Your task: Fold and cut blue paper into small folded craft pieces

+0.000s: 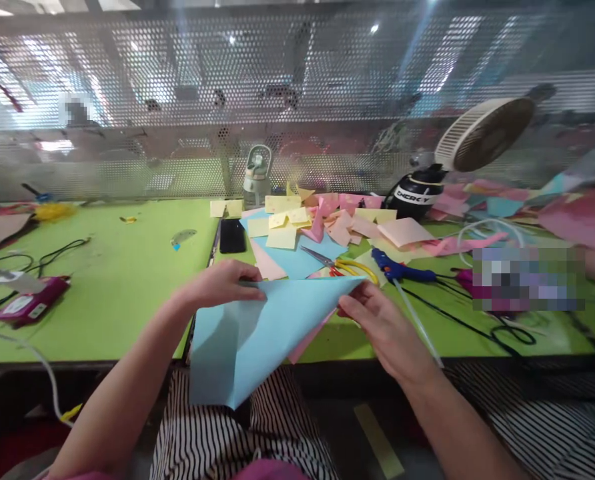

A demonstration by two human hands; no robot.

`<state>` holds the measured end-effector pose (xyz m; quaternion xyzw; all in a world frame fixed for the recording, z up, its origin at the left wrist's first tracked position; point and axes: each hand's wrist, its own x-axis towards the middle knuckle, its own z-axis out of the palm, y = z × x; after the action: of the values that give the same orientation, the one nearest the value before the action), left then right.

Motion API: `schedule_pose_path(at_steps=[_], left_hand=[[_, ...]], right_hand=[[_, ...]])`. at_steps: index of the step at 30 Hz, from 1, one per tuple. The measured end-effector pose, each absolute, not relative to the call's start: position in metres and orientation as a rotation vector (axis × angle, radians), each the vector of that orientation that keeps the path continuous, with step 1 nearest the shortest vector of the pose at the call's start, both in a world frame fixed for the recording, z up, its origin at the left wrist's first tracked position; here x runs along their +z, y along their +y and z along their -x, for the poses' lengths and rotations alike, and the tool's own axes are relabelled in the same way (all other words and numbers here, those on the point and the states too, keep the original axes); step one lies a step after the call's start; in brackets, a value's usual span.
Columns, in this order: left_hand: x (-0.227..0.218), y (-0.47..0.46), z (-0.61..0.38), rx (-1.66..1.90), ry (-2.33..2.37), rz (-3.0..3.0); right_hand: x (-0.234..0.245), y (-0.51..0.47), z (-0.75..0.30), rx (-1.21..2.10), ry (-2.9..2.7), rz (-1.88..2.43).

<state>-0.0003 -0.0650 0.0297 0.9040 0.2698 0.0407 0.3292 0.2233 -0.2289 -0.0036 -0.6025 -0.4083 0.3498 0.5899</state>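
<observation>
A large sheet of light blue paper (272, 327) is held up at the table's front edge, its lower part hanging over my lap. My left hand (230, 280) pinches its top edge, thumb on the near face. At the upper right corner, my right hand (370, 310) grips the paper between thumb and fingers; some fingers are hidden behind it. The sheet bends diagonally between the hands, with a crease down its left part. Just beyond lie scissors (342, 263) with yellow and red handles. A blue glue gun (400, 268) rests to the right of them.
Folded yellow papers (287, 219) and pink scraps (340, 223) lie behind the sheet. A black phone (232, 236), a bottle (256, 175) and a fan (485, 133) stand or lie further back. Cables and a magenta power strip (32, 300) are at left; another person's arm shows at far right.
</observation>
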Motion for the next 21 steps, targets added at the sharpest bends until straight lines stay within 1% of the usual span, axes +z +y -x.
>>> schedule_pose_path(at_steps=[9,21], left_hand=[[0.03,-0.089,0.014,0.101,0.747,-2.232],[0.017,-0.083,0.016,0.07,0.696,-2.19]], right_hand=[[-0.003,-0.227,-0.218,0.757,-0.94,1.344],[-0.001,-0.232,-0.223,0.745,-0.884,1.359]])
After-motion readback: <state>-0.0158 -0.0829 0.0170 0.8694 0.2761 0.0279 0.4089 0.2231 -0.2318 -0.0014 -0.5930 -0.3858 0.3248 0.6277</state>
